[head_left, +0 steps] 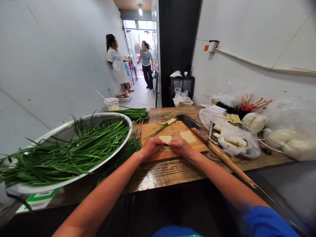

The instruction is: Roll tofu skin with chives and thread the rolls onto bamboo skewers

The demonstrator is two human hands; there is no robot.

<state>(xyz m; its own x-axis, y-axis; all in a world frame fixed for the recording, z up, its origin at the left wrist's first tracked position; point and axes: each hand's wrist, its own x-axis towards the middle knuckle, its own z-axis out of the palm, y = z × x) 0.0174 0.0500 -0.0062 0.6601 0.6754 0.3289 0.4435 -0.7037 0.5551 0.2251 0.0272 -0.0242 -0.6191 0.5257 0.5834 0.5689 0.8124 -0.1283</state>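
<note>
Fingers of left hand (151,146) and right hand (181,146): curled together, pinching a pale tofu sheet (166,139) on the cutting board (201,144). Beyond them, cleaver (189,122); leftward, chive basin (37,189); rightward, bamboo skewers (229,162) within reach.

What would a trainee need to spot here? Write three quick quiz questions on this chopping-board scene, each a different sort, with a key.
1. True or false: the cleaver lies on the cutting board's right side, in neither hand.
2. What fills the metal basin? A) noodles B) long green chives C) eggs
3. Fill in: the left hand and right hand meet at the board's ____ edge.

Key
1. True.
2. B: the chives fill it.
3. Near; thin pale squares lie just beyond the fingers.
</note>
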